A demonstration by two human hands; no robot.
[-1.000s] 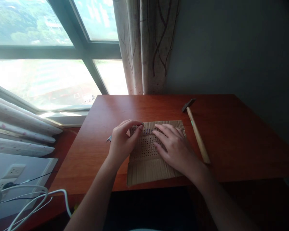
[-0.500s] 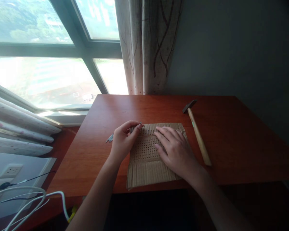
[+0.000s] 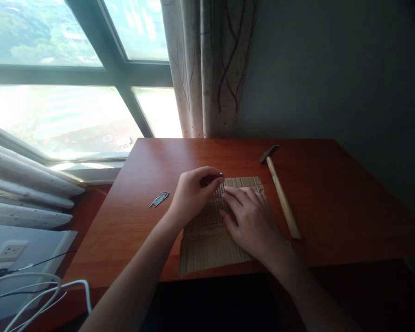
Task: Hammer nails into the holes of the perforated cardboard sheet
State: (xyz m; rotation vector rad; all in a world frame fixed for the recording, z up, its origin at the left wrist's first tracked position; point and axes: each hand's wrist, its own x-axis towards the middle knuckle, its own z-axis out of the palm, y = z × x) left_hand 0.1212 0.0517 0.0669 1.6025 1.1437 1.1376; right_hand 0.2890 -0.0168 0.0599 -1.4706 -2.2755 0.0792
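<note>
Between thumb and forefinger, my left hand (image 3: 195, 191) pinches a nail (image 3: 221, 174); only its bright head shows, above the far part of the cardboard. My right hand (image 3: 251, 214) lies with fingers spread on the right side of the cardboard piece (image 3: 207, 251). Rows of small holes cover the middle of the cardboard, and both hands hide part of them. To the left of my left hand, a small bunch of nails (image 3: 159, 199) rests on the table. A hammer (image 3: 282, 198) with a wooden handle lies to the right of the cardboard, its dark head pointing away.
The reddish wooden table (image 3: 332, 198) carries all of this. Behind it stand a window and a patterned curtain (image 3: 210, 69). At the lower left are a wall socket (image 3: 12, 251) and white cables (image 3: 86, 295) by the table's edge.
My left hand has moved right and slightly up with the nail, closer to my right hand. More of the nail bunch shows now. My right hand stays on the cardboard.
</note>
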